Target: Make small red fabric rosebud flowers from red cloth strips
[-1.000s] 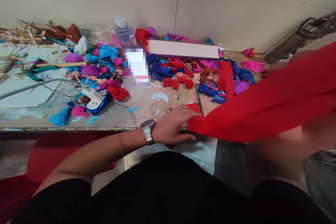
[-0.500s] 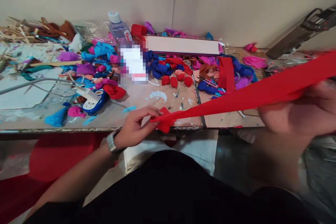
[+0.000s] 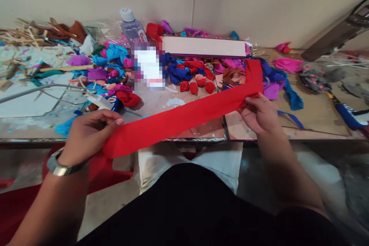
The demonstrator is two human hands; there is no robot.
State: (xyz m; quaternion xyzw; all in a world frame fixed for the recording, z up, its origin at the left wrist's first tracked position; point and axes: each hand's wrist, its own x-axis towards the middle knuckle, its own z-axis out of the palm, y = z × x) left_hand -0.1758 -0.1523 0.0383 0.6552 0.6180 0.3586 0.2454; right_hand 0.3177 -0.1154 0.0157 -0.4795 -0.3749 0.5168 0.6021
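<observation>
A flat strip of red crepe paper (image 3: 175,119) stretches between my two hands over the table's front edge, higher at its right end. My left hand (image 3: 90,132), with a metal-banded watch on its wrist, pinches the left end between thumb and fingers. Near the strip's right end, my right hand (image 3: 258,113) is closed on the paper with thumb and fingertips. Behind that hand another red band (image 3: 253,70) lies on the heap; whether it joins the held strip I cannot tell. Small red paper buds (image 3: 193,87) sit on the table beyond the strip.
A heap of coloured paper pieces (image 3: 115,52) covers the back left, beside a plastic bottle (image 3: 132,27) and a long pale box (image 3: 204,47). A power strip (image 3: 113,103) with its cable lies at left. A dark bottle (image 3: 331,32) leans at far right. Below left is a red stool (image 3: 111,175).
My left hand has moved left and toward me, and my right hand has come inward from the far right. The strip, narrowed and twisted at its left end before, is now spread flat.
</observation>
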